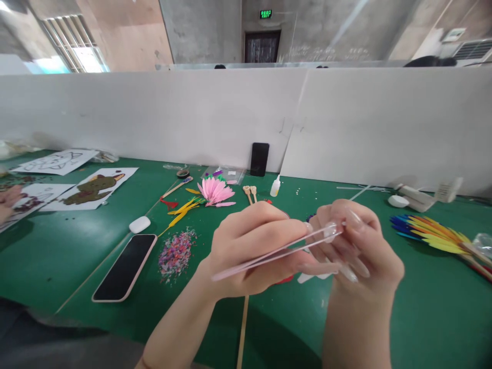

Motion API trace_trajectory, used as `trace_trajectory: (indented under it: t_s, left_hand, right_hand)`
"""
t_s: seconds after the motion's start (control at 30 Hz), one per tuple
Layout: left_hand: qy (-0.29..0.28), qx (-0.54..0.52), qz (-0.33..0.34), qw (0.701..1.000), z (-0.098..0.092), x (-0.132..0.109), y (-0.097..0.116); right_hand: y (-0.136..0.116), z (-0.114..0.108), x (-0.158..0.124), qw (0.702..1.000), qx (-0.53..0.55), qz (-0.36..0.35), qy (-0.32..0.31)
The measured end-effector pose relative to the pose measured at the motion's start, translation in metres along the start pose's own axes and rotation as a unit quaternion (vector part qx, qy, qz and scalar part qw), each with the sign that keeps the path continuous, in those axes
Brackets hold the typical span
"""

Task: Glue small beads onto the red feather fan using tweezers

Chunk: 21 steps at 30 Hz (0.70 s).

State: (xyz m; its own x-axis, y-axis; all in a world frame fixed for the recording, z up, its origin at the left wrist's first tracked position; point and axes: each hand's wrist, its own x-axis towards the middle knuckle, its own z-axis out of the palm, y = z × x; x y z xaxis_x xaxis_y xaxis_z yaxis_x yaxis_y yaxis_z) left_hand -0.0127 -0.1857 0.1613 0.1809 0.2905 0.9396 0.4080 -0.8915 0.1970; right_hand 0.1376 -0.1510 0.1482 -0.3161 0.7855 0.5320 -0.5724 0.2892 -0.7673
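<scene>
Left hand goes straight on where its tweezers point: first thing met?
Likely the right hand: the tweezers in the left hand overlap its fingers in view. Depth unclear, so contact is uncertain.

The left forearm [180, 323] slants up from the lower left, bare, to the left hand [246, 238], which is turned with its back outward and its fingers aimed toward the right hand [361, 243]. Its fingers fold over from above while the thumb [303, 264] stretches out straight beneath — a firm pinching grip. The right forearm [359, 333], bare too, stands nearly upright, with the wrist bent inward. The right fingers curl toward the palm, long glossy nails showing — whether their tips pinch anything is hard to tell. Both hands are raised, fingertips close together.
</scene>
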Motion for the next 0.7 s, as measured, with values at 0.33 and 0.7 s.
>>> trace_trajectory:
  t_s: [0.33,0.7]
  left_hand:
    - [0.0,-0.012,0.006,1.0,0.0029,-0.0046,-0.0036]
    - [-0.028,-0.057,-0.025,0.998,0.0022,-0.0043,-0.0003]
  right_hand:
    - [-0.001,-0.0029,-0.0022,0.999,-0.018,0.022,-0.023]
    - [-0.0001,-0.0044,-0.0042,0.999,-0.014,0.05,-0.01]
